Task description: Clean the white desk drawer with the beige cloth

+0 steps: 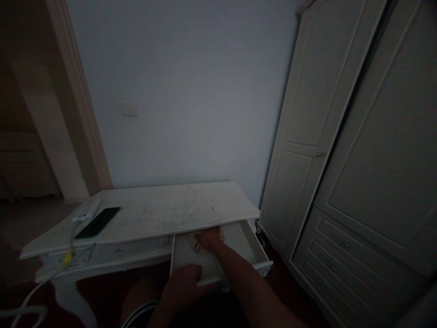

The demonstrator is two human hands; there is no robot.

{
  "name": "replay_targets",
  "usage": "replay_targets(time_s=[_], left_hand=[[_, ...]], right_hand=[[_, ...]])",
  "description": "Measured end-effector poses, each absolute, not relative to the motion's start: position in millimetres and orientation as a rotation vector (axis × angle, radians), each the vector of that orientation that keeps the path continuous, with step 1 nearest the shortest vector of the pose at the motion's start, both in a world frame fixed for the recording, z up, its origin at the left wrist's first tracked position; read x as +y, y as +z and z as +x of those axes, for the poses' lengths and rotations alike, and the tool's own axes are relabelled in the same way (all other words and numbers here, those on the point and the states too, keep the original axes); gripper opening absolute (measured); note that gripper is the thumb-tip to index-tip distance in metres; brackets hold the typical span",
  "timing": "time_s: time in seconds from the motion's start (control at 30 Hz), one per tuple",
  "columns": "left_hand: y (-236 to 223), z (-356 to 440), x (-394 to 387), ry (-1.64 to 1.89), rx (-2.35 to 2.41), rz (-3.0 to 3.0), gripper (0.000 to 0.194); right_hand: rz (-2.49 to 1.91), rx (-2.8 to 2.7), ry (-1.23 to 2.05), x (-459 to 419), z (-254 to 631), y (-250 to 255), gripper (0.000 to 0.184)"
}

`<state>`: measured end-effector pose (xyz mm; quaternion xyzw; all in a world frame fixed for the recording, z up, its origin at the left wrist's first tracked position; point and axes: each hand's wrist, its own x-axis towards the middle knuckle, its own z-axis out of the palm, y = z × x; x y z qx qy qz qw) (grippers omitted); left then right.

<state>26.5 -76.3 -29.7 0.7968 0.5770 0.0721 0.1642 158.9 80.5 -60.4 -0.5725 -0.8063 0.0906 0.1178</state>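
A white drawer point(256, 245) is pulled out from the front of a white table point(153, 207). Inside it, my right hand point(209, 238) presses a light, crumpled cloth point(196, 246) against the drawer bottom, toward the back. Its fingers are closed over the cloth, and part of the cloth shows on either side of them. My left hand point(186, 279) grips the drawer's front edge at its left end, with the thumb on the inner side. The dim light hides most of the left fingers.
A dark phone point(98, 222) and a white power strip point(89, 210) with a cable lie on the table's left end. A tall white wardrobe point(303, 182) stands close on the right. Behind the table is a pale wall with a switch point(129, 109); a doorway opens at left.
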Motion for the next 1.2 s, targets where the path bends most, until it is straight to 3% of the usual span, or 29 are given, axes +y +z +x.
replay_targets(time_s=[0.2, 0.33, 0.6, 0.83, 1.03, 1.2], left_hand=[[-25, 27, -77, 0.174, 1.658, 2.289, 0.055], [-25, 26, -77, 0.196, 1.651, 2.281, 0.056], [-27, 27, -76, 0.199, 1.650, 2.289, 0.052], [-28, 26, -74, 0.194, 1.656, 2.254, 0.050], [-36, 24, -68, 0.233, 1.601, 2.223, 0.049], [-38, 23, -67, 0.303, 1.563, 2.253, 0.054]], right_hand=[[-1.876, -2.235, 0.216, 88, 203, -56, 0.048], [-1.999, -2.142, 0.217, 90, 243, -57, 0.051], [-1.995, -2.120, 0.313, 89, 279, -59, 0.071], [-1.893, -2.224, 0.428, 84, 254, -57, 0.108], [-1.368, -2.576, 0.384, 65, 178, -70, 0.098], [-1.248, -2.726, 0.323, 60, 136, -64, 0.083]])
